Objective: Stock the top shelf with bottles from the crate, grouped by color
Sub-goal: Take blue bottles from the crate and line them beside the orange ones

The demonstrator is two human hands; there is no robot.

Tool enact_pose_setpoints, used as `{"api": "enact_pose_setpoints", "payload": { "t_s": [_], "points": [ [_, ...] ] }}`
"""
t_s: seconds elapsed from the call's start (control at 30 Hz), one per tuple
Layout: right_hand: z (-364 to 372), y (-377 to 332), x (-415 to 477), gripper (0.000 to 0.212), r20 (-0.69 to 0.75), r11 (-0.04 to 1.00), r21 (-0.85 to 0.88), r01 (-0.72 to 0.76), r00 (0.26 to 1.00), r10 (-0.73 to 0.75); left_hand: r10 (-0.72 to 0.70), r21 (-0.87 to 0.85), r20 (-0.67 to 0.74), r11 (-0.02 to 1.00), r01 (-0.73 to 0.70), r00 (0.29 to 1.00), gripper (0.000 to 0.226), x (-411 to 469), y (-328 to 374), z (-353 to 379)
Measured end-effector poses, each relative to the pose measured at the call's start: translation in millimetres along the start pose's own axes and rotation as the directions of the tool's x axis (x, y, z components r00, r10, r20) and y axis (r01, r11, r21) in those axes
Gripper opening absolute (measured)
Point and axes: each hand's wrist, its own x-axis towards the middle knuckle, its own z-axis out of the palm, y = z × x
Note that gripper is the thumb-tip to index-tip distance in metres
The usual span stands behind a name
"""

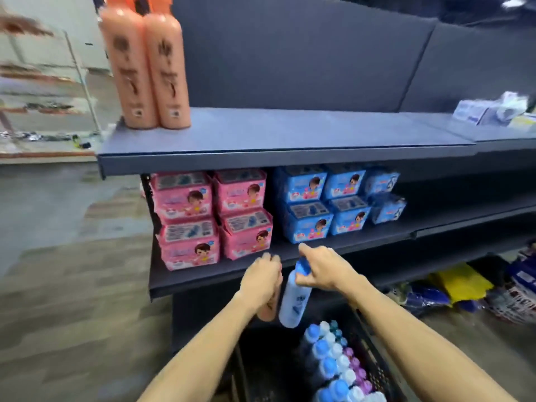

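2 hands hover above the crate [377, 369]: right hand [322, 266] pinches the blue bottle [294, 303] by its cap, left hand [261, 281] grips a peach bottle [266, 314] beside it. 2 shelved peach bottles [150, 71] stand on the grey top shelf [290, 132], left end.

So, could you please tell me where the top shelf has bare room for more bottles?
The top shelf is bare from the two orange bottles at its left end to the white packets at far right. The shelf below is crowded with pink packs and blue packs.
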Motion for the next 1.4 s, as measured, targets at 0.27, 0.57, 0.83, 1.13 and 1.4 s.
{"api": "enact_pose_setpoints", "payload": {
  "t_s": [0.27,0.57,0.83,1.13,1.4],
  "points": [
    [-97,-48,-13,0.041,-0.156,0.996,-0.084,-0.009,0.988,-0.004,0.165,-0.002,-0.171,0.986,-0.168,0.971,0.015,-27,-1,-129],
    [-208,-106,-40,0.033,-0.382,0.994,-0.076,0.079,0.919,-0.102,0.165,0.014,-0.312,0.986,-0.169,0.936,0.013,-56,13,-259],
    [-320,-156,-45,0.026,-0.518,0.98,-0.053,0.194,0.833,-0.193,0.05,-0.191,-0.554,0.964,-0.186,0.831,0.02,-69,15,-389],
    [-383,-189,-6,0.026,-0.534,0.961,-0.058,0.27,0.805,-0.258,-0.07,-0.226,-0.72,0.964,-0.138,0.691,0.014,-62,4,-475],
    [-384,-196,49,0.025,-0.472,0.947,-0.056,0.316,0.828,-0.304,-0.165,-0.221,-0.757,0.975,-0.01,0.633,0.022,-25,-29,-478]
  ]
}}
